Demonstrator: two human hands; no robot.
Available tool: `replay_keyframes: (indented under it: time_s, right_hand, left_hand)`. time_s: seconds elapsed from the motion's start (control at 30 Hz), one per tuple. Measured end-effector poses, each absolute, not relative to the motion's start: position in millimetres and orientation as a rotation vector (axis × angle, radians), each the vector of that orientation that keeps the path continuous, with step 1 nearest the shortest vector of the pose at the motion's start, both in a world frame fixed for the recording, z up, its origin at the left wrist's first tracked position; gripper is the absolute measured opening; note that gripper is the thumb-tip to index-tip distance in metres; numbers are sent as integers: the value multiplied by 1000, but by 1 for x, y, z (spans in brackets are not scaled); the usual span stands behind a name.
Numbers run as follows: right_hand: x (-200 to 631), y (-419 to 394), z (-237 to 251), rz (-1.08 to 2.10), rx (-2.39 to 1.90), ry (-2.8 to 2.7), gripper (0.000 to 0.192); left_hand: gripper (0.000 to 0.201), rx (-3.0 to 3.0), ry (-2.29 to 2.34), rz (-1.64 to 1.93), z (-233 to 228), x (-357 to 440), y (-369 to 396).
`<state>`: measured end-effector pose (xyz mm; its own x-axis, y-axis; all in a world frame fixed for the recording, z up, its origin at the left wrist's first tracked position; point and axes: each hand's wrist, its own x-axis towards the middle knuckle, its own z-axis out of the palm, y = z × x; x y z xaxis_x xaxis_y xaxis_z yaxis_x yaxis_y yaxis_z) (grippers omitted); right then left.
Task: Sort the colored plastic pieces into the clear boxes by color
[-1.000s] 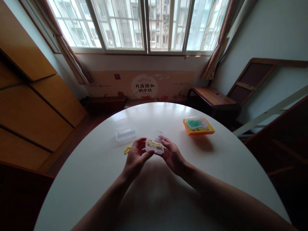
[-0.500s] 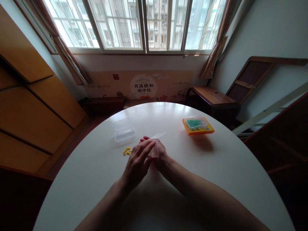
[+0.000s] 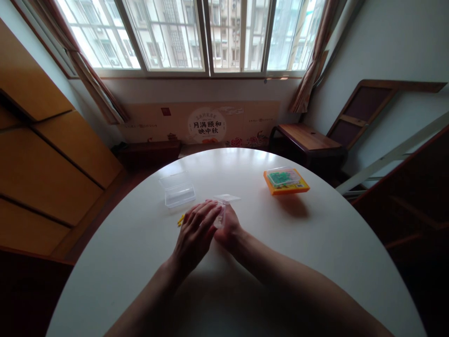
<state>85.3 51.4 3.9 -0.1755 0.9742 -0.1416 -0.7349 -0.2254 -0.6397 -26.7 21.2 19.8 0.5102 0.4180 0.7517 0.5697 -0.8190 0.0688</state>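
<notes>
Over the middle of the table, my right hand [image 3: 230,226] is wrapped round a small clear plastic box [image 3: 220,218], which is tilted with its flap lid up. My left hand [image 3: 197,223] lies across the box's left side, fingers together and bent against it; the fingertips and part of the box are hidden. Small yellow pieces [image 3: 180,220] lie on the table just left of my left hand, which partly covers them. Behind them stands another clear box [image 3: 178,194], its lid up.
On the round white table [image 3: 280,243], an orange box [image 3: 289,188] at the right carries a clear case [image 3: 284,177] with green pieces. Beyond the table's edge are a wooden chair [image 3: 308,138] and a long printed carton [image 3: 245,119] below the window.
My left hand has shifted slightly left and closed in over the box, covering more of the yellow pieces. The box has tilted in my hands, and the view has shifted slightly.
</notes>
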Motion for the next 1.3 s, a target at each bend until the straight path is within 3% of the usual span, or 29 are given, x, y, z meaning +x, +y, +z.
replay_keyframes:
  time_s: [0.17, 0.37, 0.53, 0.6, 0.7, 0.8, 0.87, 1.0, 1.17, 1.3]
  right_hand:
    - [83, 51, -1, 1806, -649, -254, 49]
    - [88, 57, -5, 1806, -652, -313, 44]
    - [83, 56, 0, 1766, -850, -426, 44]
    - [79, 48, 3, 1621, -971, -751, 49]
    - [73, 31, 8, 1134, -1068, -1609, 53]
    - [68, 17, 11, 567, -1111, -2364, 47]
    - [65, 15, 11, 353, -1119, -2637, 41]
    - [66, 32, 12, 232, -1067, -2772, 30]
    - [75, 62, 17, 192, -1240, -2652, 31]
    - [71, 74, 18, 126, -1124, -2715, 26]
  left_hand:
    - [55, -2411, -1090, -1575, 15, -27, 22]
    - [53, -2209, -1457, -2233, 14, -28, 31]
    - [47, -1856, -1533, -2531, 20, -42, 43]
    - [42, -1667, -1549, -2600, 19, -54, 51]
    - [40, -1465, -1537, -2656, 14, -74, 63]
    - [40, -1401, -1563, -2665, 11, -85, 69]
    - [40, -1401, -1590, -2650, 11, -86, 69]
    - [42, -1451, -1605, -2633, 17, -79, 63]
    - [42, -1484, -1608, -2606, 22, -76, 58]
    - [42, -1491, -1617, -2587, 21, -76, 58]
